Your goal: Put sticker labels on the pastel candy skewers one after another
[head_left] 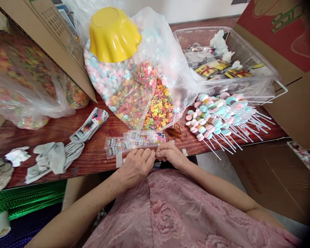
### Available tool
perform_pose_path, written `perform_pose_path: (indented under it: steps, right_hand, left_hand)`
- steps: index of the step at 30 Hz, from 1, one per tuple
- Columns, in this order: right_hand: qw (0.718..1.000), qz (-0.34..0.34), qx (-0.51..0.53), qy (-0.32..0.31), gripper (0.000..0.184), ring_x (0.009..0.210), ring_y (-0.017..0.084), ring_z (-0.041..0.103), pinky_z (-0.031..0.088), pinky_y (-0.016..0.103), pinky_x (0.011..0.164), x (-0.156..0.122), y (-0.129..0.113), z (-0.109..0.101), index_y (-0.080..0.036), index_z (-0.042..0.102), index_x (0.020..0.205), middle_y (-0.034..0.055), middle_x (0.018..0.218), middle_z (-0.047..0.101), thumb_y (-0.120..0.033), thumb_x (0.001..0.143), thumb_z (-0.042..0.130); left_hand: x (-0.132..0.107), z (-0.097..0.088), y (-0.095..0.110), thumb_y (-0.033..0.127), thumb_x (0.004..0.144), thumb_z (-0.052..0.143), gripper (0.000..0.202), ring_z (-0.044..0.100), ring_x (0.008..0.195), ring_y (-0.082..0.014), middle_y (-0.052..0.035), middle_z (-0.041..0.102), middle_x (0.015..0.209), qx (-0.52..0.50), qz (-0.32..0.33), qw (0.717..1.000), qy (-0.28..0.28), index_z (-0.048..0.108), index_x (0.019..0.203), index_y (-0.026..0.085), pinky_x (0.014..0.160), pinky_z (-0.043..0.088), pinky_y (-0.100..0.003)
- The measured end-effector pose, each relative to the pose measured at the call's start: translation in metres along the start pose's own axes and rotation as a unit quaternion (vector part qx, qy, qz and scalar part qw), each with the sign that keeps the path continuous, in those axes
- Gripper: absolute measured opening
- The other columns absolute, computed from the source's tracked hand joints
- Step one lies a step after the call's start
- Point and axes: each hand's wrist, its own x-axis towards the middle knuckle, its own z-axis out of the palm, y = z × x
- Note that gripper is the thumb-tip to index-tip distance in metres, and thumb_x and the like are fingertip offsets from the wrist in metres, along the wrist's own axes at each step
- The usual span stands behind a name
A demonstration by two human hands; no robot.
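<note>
My left hand [137, 162] is closed at the table's front edge, its knuckles up and fingers curled. Against its fingertips, my right hand [172, 155] is pinched shut. Whatever lies between the fingers is hidden or too small to make out. Just beyond the hands, several clear printed packets [134, 140] overlap on the table. To the right of them lies a small pile of gold twist ties [177, 132]. Behind stands a large plastic bag of ring-shaped candies [160, 105] in red, yellow and green, in front of pastel round candies [113, 74].
A yellow scalloped bowl [113, 34] rests upside down on the bag. At right, candy skewers [219, 115] with white sticks lie before a clear plastic bin [237, 81]. Left are a stack of packets [90, 124], grey cloth sleeves [51, 157] and a cardboard box [64, 44].
</note>
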Motion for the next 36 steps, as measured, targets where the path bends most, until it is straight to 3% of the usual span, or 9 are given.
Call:
perform_pose_path:
  steps: [4, 10, 14, 17, 19, 22, 24, 30, 36]
  right_hand:
    - [1.000, -0.004, -0.018, -0.003, 0.010, 0.045, 0.009, 0.040, 0.031, 0.023, 0.046, -0.006, 0.001, 0.000, -0.018, 0.057, 0.052, -0.0028, 0.045, 0.052, -0.019, 0.061, 0.053]
    - [0.991, -0.052, -0.119, -0.009, 0.021, 0.050, 0.010, 0.045, 0.033, 0.024, 0.050, -0.016, -0.002, -0.005, -0.018, 0.055, 0.053, -0.0026, 0.050, 0.052, -0.020, 0.073, 0.052]
    - [0.939, -0.184, -0.253, 0.142, 0.027, 0.062, 0.014, 0.055, 0.041, 0.027, 0.061, -0.021, -0.010, -0.033, -0.019, 0.064, 0.066, -0.0004, 0.063, 0.063, -0.031, 0.088, 0.054]
    - [0.828, -0.270, -0.393, 0.296, 0.021, 0.073, 0.018, 0.060, 0.043, 0.031, 0.070, -0.019, -0.010, -0.052, -0.021, 0.071, 0.075, 0.0030, 0.073, 0.069, -0.031, 0.088, 0.059]
    - [0.760, -0.279, -0.494, 0.316, 0.020, 0.075, 0.019, 0.058, 0.040, 0.032, 0.070, -0.013, -0.005, -0.054, -0.021, 0.072, 0.074, 0.0045, 0.072, 0.068, -0.030, 0.087, 0.061]
    - [0.702, -0.260, -0.584, 0.313, 0.021, 0.077, 0.022, 0.054, 0.035, 0.033, 0.067, -0.002, 0.005, -0.043, -0.019, 0.071, 0.071, 0.0075, 0.072, 0.065, -0.028, 0.087, 0.061]
    - [0.679, -0.246, -0.611, 0.325, 0.021, 0.080, 0.023, 0.051, 0.031, 0.034, 0.067, 0.004, 0.010, -0.034, -0.018, 0.069, 0.071, 0.0097, 0.075, 0.064, -0.025, 0.089, 0.059]
    - [0.688, -0.218, -0.616, 0.316, 0.015, 0.089, 0.025, 0.049, 0.028, 0.036, 0.070, 0.000, 0.011, -0.039, -0.018, 0.057, 0.071, 0.0093, 0.080, 0.062, -0.010, 0.083, 0.054]
    - [0.808, -0.329, -0.407, 0.272, 0.013, 0.074, 0.018, 0.052, 0.041, 0.033, 0.070, -0.022, -0.006, -0.054, -0.021, 0.054, 0.080, 0.0017, 0.075, 0.057, -0.015, 0.090, 0.050]
  left_hand:
    - [-0.005, 0.002, 0.001, 0.016, 0.096, 0.045, 0.015, 0.053, 0.065, -0.0162, -0.0035, 0.062, 0.079, -0.019, 0.022, 0.999, 0.016, 0.057, 0.105, 0.013, 0.060, 0.033, -0.033]
    - [-0.006, 0.009, 0.004, 0.015, 0.094, 0.045, 0.019, 0.049, 0.060, -0.0151, -0.0019, 0.055, 0.069, -0.085, -0.005, 0.996, -0.001, 0.055, 0.078, 0.017, 0.057, 0.030, -0.032]
    - [-0.004, 0.013, -0.006, 0.016, 0.093, 0.043, 0.025, 0.051, 0.064, -0.0137, -0.0029, 0.059, 0.071, -0.231, -0.142, 0.963, 0.002, 0.058, 0.074, 0.016, 0.060, 0.036, -0.029]
    - [0.001, 0.011, -0.018, 0.021, 0.092, 0.046, 0.030, 0.049, 0.062, -0.0112, -0.0002, 0.053, 0.063, -0.408, -0.292, 0.865, 0.020, 0.055, 0.063, 0.017, 0.061, 0.038, -0.026]
    - [0.007, 0.008, -0.022, 0.027, 0.088, 0.051, 0.030, 0.043, 0.052, -0.0085, 0.0025, 0.047, 0.056, -0.533, -0.397, 0.747, 0.027, 0.053, 0.060, 0.017, 0.051, 0.034, -0.023]
    - [0.013, 0.007, -0.023, 0.033, 0.081, 0.060, 0.022, 0.036, 0.039, -0.0050, 0.0054, 0.047, 0.052, -0.664, -0.514, 0.543, 0.018, 0.059, 0.066, 0.017, 0.038, 0.025, -0.019]
    - [0.013, 0.009, -0.021, 0.035, 0.075, 0.066, 0.021, 0.042, 0.039, -0.0051, 0.0046, 0.052, 0.053, -0.700, -0.543, 0.463, 0.028, 0.063, 0.070, 0.015, 0.037, 0.027, -0.018]
    - [0.004, 0.012, -0.016, 0.033, 0.066, 0.076, 0.023, 0.060, 0.047, -0.0109, 0.0022, 0.061, 0.058, -0.756, -0.544, 0.356, 0.077, 0.064, 0.074, 0.015, 0.043, 0.043, -0.020]
    - [0.008, 0.011, -0.006, 0.031, 0.067, 0.073, 0.021, 0.047, 0.038, -0.0056, 0.0037, 0.055, 0.053, -0.781, -0.524, 0.335, 0.061, 0.061, 0.066, 0.014, 0.039, 0.037, -0.018]
